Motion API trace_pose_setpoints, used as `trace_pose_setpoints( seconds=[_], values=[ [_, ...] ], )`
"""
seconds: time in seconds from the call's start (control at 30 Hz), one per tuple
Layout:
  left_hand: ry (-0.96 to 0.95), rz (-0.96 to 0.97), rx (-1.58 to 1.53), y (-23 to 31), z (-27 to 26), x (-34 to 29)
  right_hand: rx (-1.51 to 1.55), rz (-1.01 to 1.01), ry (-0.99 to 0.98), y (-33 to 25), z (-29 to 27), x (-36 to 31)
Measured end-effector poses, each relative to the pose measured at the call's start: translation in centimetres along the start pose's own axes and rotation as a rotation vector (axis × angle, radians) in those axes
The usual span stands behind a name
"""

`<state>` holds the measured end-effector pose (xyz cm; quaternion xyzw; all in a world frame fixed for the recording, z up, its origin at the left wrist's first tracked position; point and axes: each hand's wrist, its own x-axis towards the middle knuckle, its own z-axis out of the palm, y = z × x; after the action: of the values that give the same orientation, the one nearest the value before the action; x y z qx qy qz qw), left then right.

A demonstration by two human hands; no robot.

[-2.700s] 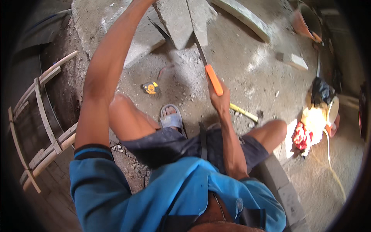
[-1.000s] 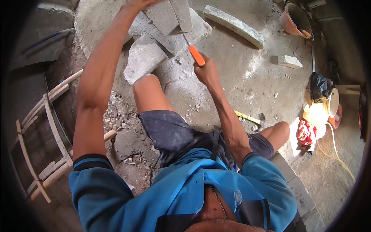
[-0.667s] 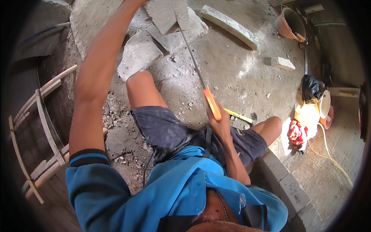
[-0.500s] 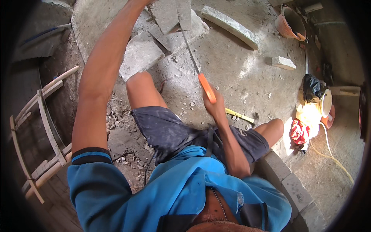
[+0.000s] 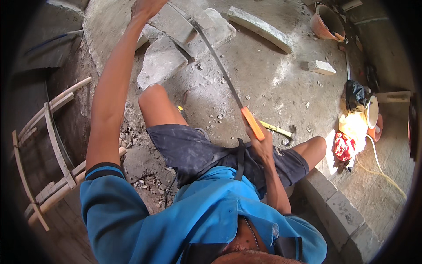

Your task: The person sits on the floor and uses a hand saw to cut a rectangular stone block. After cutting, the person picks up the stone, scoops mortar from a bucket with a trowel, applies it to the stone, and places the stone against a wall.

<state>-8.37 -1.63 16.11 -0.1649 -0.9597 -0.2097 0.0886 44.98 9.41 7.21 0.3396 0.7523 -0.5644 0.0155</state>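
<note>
My right hand (image 5: 262,143) is closed around the orange handle (image 5: 252,124) of a hand saw, low over my right thigh. The saw's long dark blade (image 5: 218,66) slants up and away to the left, across the pale grey blocks. At the top edge, my left hand (image 5: 148,8) is over a pale grey block (image 5: 173,22), close to the blade's far end. The picture's edge cuts off its fingers. Another pale slab (image 5: 161,61) lies just beyond my left knee, with a dark gap beside it.
A long block (image 5: 260,28) and a small offcut (image 5: 321,67) lie on the dusty floor. A yellow-handled hammer (image 5: 276,128) is by my right knee. An orange bucket (image 5: 327,24) stands far right, a wooden frame (image 5: 55,136) at left. Grey blocks (image 5: 345,213) line the lower right.
My right hand has drawn the saw back toward me and to the right, showing more blade. The block under my left hand appears shifted left, and that hand shows more at the top edge.
</note>
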Motion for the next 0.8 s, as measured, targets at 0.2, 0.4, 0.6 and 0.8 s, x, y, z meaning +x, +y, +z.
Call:
trace_pose_setpoints(
  seconds=[0.2, 0.4, 0.6, 0.8],
  values=[
    [-0.023, -0.2, -0.302, -9.2, 0.6, -1.4, 0.195, 0.156, 0.097, 2.9, -2.0, -2.7],
    [0.082, -0.325, -0.595, -19.3, 2.1, -4.3, 0.871, 0.287, 0.326, -1.6, 0.8, 0.9],
    [-0.087, -0.683, -1.023, -26.9, 4.5, -8.4, 0.689, 0.17, 0.453, -0.4, 3.3, 2.7],
    [-0.054, -0.645, -0.78, -25.2, 2.9, -9.2, 0.77, 0.199, 0.435, -0.9, 4.0, 2.1]
  ],
)
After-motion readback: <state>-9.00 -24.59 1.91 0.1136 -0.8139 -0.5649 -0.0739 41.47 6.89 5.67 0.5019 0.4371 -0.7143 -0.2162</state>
